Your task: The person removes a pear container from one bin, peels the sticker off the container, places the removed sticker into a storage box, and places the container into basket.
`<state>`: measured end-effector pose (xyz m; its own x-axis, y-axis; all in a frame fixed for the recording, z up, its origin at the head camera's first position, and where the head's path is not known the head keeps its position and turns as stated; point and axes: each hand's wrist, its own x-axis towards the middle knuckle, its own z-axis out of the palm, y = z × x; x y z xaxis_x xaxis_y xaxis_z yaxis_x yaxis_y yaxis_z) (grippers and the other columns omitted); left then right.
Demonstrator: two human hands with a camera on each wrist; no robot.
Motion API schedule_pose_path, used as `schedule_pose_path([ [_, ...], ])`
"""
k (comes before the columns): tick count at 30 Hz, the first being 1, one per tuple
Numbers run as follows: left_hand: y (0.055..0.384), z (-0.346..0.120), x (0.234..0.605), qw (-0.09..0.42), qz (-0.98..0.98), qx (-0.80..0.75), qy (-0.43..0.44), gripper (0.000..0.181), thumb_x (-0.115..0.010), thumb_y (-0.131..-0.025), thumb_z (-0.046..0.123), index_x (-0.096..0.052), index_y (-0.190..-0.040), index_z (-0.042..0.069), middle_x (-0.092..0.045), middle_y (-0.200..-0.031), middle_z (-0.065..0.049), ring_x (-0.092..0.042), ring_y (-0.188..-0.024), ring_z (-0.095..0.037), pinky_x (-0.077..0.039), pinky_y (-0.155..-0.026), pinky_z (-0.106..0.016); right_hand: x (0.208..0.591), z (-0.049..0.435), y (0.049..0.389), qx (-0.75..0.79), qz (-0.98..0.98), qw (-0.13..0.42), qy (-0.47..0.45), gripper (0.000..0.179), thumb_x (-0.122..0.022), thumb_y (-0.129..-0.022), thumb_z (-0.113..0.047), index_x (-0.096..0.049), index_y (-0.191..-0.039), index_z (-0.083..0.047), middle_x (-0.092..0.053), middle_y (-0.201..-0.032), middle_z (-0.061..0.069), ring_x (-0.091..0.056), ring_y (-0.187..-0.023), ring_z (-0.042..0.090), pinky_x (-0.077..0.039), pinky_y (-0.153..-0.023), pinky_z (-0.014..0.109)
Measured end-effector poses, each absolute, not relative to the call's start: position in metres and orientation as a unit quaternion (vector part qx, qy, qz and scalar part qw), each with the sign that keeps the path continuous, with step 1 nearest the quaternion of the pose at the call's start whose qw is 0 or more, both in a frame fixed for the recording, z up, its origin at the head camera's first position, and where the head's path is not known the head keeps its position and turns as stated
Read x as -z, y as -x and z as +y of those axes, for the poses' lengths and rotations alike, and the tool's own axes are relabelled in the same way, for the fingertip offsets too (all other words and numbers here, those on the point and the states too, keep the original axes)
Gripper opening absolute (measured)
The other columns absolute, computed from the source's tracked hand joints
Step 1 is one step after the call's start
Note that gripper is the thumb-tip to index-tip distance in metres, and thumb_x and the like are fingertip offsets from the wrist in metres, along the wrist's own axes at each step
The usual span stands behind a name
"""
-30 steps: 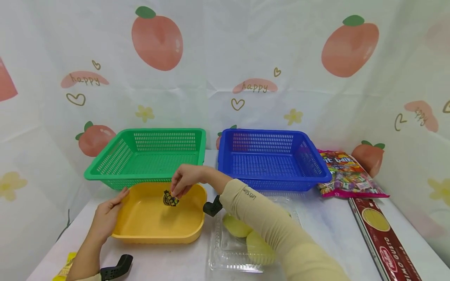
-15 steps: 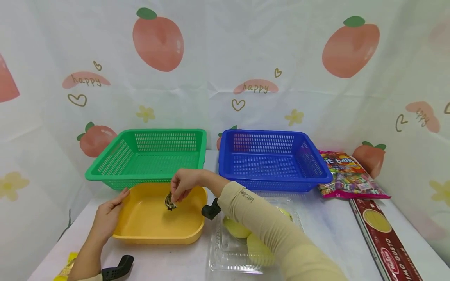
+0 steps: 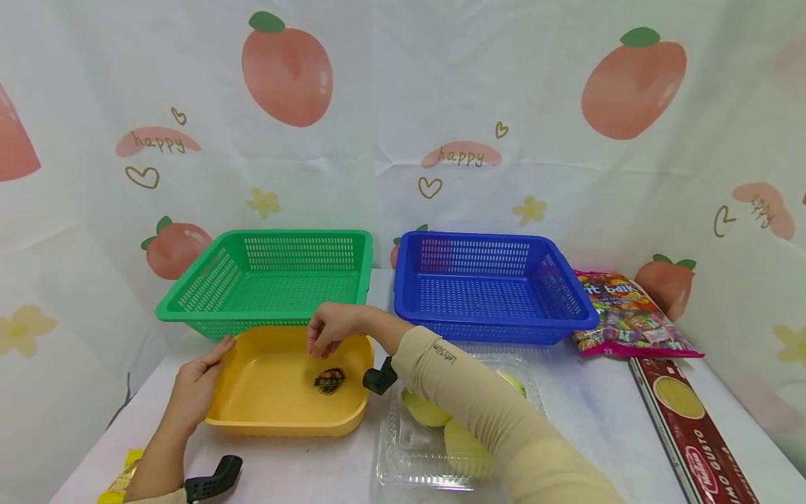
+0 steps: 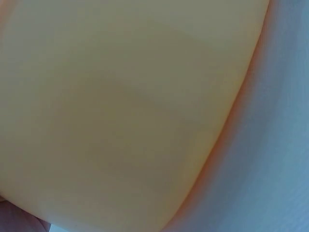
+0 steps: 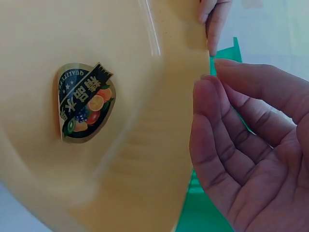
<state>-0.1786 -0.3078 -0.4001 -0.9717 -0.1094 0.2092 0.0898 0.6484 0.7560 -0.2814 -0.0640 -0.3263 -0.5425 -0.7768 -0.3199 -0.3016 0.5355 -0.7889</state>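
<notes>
"What is taking up the tabletop (image 3: 560,420)?"

"Two mesh baskets, mostly. The green basket (image 3: 290,290) is standing right behind the yellow basin (image 3: 271,399), and the blue basket (image 3: 466,297) is sitting behind the basin and off to its right. A clear plastic box (image 3: 390,472) is lying just right of the basin, with yellow fruit (image 3: 466,448) showing inside."

"And the hands?"

"The left hand (image 3: 195,388) is touching the basin's left rim; I can't tell whether its hidden fingers are curling underneath. The right hand (image 3: 330,329) is hovering over the basin's far right part. That grip is pinching nothing: the fingers are bending loosely, and the thumb tip is lying close to the fingertips."

"So what is changing?"

"The smallest thing, the fruit-print label (image 3: 329,380). A moment ago it was hanging from the right fingertips; now it is lying on the basin's floor, toward the right side."

"What is that meaning for the work?"

"I'm judging the release complete: the label is resting in the basin by itself, leaving the right hand free. The left hand is apparently still steadying the basin."
</notes>
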Motion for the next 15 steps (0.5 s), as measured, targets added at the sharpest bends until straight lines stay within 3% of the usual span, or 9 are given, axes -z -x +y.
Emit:
schedule_pose_path([
  [3, 0.1789, -0.3076, 0.4001, 0.120, -0.898, 0.422, -0.003, 0.041, -0.028, -0.101, 0.014, -0.045, -0.134, -0.005, -0.037, -0.142, -0.022, -0.022, -0.104, 0.030, -0.018, -0.086, 0.011, 0.3250, -0.0617, 0.2816, 0.350, 0.803, 0.344, 0.339, 0.005, -0.065, -0.084, -0.001, -0.066, -0.088, 0.002, -0.064, -0.074, 0.004, -0.062, -0.067, 0.013, -0.056, -0.081, 0.036],
  [6, 0.1783, -0.3078, 0.3997, 0.118, -0.900, 0.420, -0.004, 0.041, -0.028, -0.101, 0.015, -0.044, -0.134, -0.004, -0.037, -0.142, -0.020, -0.025, -0.118, 0.021, -0.018, -0.086, 0.011, 0.3237, -0.0597, 0.2825, 0.351, 0.800, 0.346, 0.343, 0.011, -0.065, -0.084, -0.001, -0.066, -0.094, 0.004, -0.065, -0.078, 0.005, -0.061, -0.068, 0.012, -0.056, -0.076, 0.030],
  [9, 0.1778, -0.3083, 0.3997, 0.118, -0.901, 0.416, -0.005, 0.041, -0.028, -0.101, 0.015, -0.045, -0.134, -0.004, -0.037, -0.142, -0.019, -0.025, -0.119, 0.020, -0.017, -0.085, 0.011, 0.3225, -0.0587, 0.2833, 0.356, 0.794, 0.351, 0.346, 0.021, -0.065, -0.084, -0.001, -0.063, -0.102, 0.008, -0.066, -0.080, 0.006, -0.061, -0.069, 0.010, -0.056, -0.077, 0.030],
  [15, 0.1783, -0.3085, 0.4005, 0.115, -0.897, 0.426, -0.001, 0.042, -0.027, -0.102, 0.015, -0.044, -0.135, -0.004, -0.035, -0.143, -0.021, -0.021, -0.101, 0.032, -0.019, -0.087, 0.010, 0.3164, -0.0579, 0.2826, 0.360, 0.786, 0.357, 0.355, 0.026, -0.064, -0.084, -0.001, -0.062, -0.108, 0.009, -0.067, -0.081, 0.004, -0.061, -0.069, 0.009, -0.056, -0.076, 0.027],
])
